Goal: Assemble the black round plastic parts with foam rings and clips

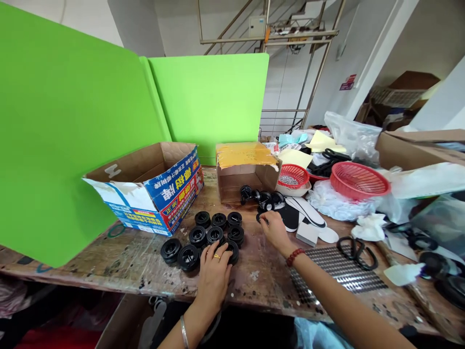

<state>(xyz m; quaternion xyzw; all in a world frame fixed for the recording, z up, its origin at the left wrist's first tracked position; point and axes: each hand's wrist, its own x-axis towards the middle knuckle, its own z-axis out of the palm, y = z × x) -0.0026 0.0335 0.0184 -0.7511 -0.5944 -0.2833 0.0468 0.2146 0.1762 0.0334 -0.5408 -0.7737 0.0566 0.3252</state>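
Several black round wheel-like parts (198, 236) stand close together on the wooden table, most with a slotted centre. My left hand (214, 271) lies over the nearest ones, its fingers curled down around one that it mostly covers. To the right, my right hand (274, 231) is closed in a pinch on a small black piece (267, 221), largely hidden by the fingers. Just beyond it, a cluster of shiny black parts (267, 199) sits at the mouth of an open cardboard box (228, 186). Black and white flat insole-shaped pieces (305, 209) lie beside my right hand.
A blue printed carton (178, 186) stands at left before green panels (210, 92). On the right are red baskets (359, 180), plastic bags, black-handled scissors (358, 253), a patterned sheet (337, 271), a white block (307, 233) and a white bottle (404, 274). The table's front edge runs below my hands.
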